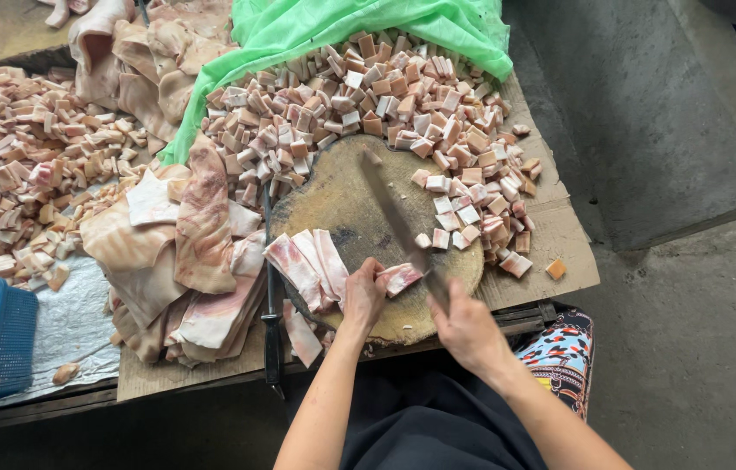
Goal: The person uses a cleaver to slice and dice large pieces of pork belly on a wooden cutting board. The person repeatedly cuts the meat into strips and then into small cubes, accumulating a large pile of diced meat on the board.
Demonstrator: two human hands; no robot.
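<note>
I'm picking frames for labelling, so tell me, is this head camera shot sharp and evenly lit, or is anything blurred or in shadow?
Head view: soft, even daylight, no glare; the knife in the right hand is slightly motion-blurred; the left hand and pork strips look sharp; the space under the table edge is dark.

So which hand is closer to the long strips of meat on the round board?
Left. The left hand rests right beside the strips, holding a small piece. The right hand grips the knife, farther right.
</note>
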